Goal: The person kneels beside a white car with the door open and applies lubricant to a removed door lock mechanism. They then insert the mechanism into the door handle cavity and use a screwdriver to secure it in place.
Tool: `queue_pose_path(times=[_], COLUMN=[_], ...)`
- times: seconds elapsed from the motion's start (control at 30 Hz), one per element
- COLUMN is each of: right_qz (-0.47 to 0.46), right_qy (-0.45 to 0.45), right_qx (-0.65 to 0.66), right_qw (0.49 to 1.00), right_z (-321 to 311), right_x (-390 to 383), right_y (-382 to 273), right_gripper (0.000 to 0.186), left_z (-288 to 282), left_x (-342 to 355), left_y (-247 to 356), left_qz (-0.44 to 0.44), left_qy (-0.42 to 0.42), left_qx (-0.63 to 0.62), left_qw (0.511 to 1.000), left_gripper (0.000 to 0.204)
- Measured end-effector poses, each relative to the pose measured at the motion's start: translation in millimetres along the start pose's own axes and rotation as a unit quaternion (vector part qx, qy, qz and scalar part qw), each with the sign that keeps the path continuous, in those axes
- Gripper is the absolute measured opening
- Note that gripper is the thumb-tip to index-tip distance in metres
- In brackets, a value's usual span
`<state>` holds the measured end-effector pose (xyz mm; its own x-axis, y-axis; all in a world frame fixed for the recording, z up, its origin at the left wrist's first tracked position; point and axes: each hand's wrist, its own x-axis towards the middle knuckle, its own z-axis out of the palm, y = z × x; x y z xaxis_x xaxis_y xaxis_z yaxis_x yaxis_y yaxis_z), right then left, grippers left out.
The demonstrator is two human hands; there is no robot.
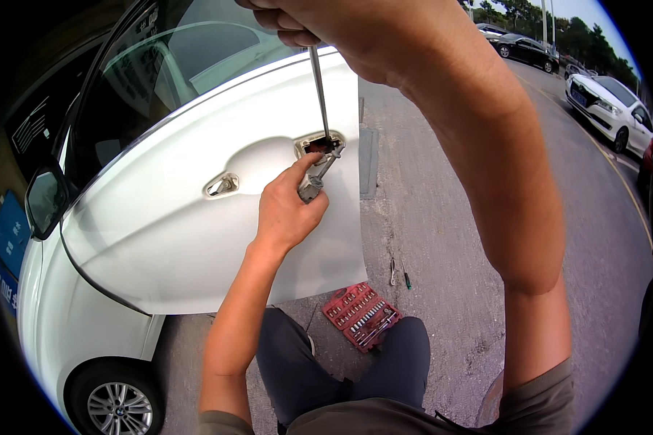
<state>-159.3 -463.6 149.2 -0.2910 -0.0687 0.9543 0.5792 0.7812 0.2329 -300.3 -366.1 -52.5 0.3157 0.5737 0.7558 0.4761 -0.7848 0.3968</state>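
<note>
The right hand (319, 22), at twelve o'clock, grips a long screwdriver (320, 90) whose tip enters the handle opening (319, 145) near the open white car door's (196, 239) rear edge. The left hand (286, 210) clasps a metal tool (314, 183) just below. Bare pavement (442, 217) spreads toward three o'clock. At six, an open red socket case (360, 316) holds sockets.

Grey, speckled pavement (442, 239) fills the middle and right of the frame. On it, at lower centre, lies an open red socket case (360, 316) with rows of metal sockets, just beside the person's knees. A little to the upper right of the case two small hand tools (399, 274) lie side by side, apart from it. At the left a white car (159, 232) stands on the pavement, its front wheel (120, 406) at the lower left.
</note>
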Motion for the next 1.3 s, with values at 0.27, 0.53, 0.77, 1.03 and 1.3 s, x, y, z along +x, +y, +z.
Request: queue_pose_path(times=[0.27,0.53,0.77,1.03,1.3], right_qz=[0.002,0.0,-0.003,-0.016,-0.015], right_qy=[0.015,0.007,0.011,0.011,0.022], right_qx=[0.013,-0.029,-0.017,-0.011,-0.01], right_qw=[1.0,1.0,1.0,1.0,1.0], right_z=[11,-2,0,-4,-6], right_x=[1,5,6,3,-7], right_y=[2,0,-6,-13,-20], right_gripper=[0.021,0.022,0.024,0.026,0.028], left_z=[5,27,16,-23,-54], left_x=[9,23,15,-24,-52], left_y=[4,22,7,30,12], left_qz=[-0.066,-0.081,-0.083,-0.329,-0.358], left_qy=[0.078,0.1,0.071,-0.073,-0.17], left_qx=[0.149,0.144,0.022,-0.237,-0.661], left_qw=[0.983,0.981,0.994,0.911,0.638], left_gripper=[0.022,0.03,0.04,0.042,0.043])
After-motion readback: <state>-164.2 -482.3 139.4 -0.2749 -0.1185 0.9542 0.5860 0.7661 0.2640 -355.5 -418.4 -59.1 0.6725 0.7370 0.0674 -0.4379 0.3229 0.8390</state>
